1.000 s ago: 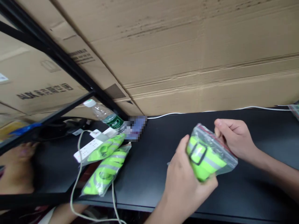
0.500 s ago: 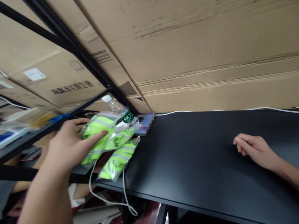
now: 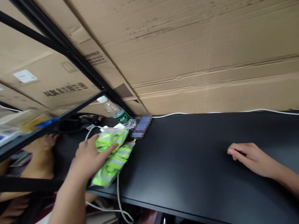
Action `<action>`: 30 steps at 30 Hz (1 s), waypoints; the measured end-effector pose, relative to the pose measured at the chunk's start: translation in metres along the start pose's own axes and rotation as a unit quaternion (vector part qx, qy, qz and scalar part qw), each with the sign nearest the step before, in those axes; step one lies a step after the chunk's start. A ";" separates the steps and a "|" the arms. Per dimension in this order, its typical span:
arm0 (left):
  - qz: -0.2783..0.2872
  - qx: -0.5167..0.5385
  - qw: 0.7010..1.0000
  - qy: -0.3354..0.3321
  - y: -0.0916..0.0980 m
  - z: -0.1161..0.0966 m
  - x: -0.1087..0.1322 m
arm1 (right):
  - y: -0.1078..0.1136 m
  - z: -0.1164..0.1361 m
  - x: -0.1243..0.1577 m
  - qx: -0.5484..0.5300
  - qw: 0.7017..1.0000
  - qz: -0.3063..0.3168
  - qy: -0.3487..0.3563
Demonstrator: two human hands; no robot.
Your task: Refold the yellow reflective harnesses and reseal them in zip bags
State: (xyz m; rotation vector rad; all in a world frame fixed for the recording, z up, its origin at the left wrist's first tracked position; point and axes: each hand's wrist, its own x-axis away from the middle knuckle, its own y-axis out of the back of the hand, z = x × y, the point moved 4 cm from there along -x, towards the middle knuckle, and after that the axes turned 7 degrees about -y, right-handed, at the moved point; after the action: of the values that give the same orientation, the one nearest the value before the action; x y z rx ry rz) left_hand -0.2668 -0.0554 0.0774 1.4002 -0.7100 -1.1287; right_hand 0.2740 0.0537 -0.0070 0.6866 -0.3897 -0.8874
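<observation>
My left hand [image 3: 90, 155] rests on a clear bag holding a folded neon-yellow reflective vest [image 3: 109, 139], thumb across its front and fingers curled round its left edge. That bag lies on top of a pile at the left end of the black table [image 3: 187, 161]. A second bagged vest [image 3: 112, 166] lies just below it, reaching the table's front edge. My right hand [image 3: 249, 155] lies on the table far to the right, fingers loosely bent, holding nothing.
A water bottle [image 3: 115, 112] lies behind the bags beside a pixelated object [image 3: 140, 126]. A white cable [image 3: 187, 114] runs along the cardboard boxes [image 3: 187, 56] at the back. A black frame [image 3: 58, 40] crosses the left. Another person's bare limb [image 3: 39, 155] shows below it.
A second ago both hands held the bagged vest at the right. My left hand carried it left and set it down on the pile; my right hand let go and rests on the table.
</observation>
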 end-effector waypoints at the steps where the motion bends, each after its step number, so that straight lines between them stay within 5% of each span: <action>1: 0.004 0.001 1.000 0.012 0.000 -0.002 0.001 | 0.000 0.000 0.000 0.002 1.000 0.001 -0.001; 6: -0.028 0.011 0.995 0.095 0.014 -0.010 0.016 | -0.001 0.002 0.000 0.012 1.000 0.002 -0.004; 10: 0.005 0.005 0.989 0.149 0.020 -0.010 0.029 | -0.001 0.003 -0.001 0.016 1.000 0.001 -0.003; 16: -0.031 -0.016 0.999 0.001 0.010 -0.031 0.043 | -0.001 0.003 -0.002 0.018 1.000 0.011 -0.003; 23: -0.105 -0.086 0.990 -0.048 -0.006 -0.050 0.067 | -0.001 0.001 -0.003 0.029 0.999 0.026 -0.003; 30: -0.127 -0.071 0.987 -0.074 0.004 -0.057 0.058 | 0.000 0.002 -0.004 0.030 0.999 0.032 -0.001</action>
State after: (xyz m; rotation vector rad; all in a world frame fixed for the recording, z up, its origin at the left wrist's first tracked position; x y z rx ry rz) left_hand -0.1931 -0.0871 0.0619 1.3205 -0.5523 -1.4658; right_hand 0.2703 0.0563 -0.0057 0.7247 -0.4387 -0.8186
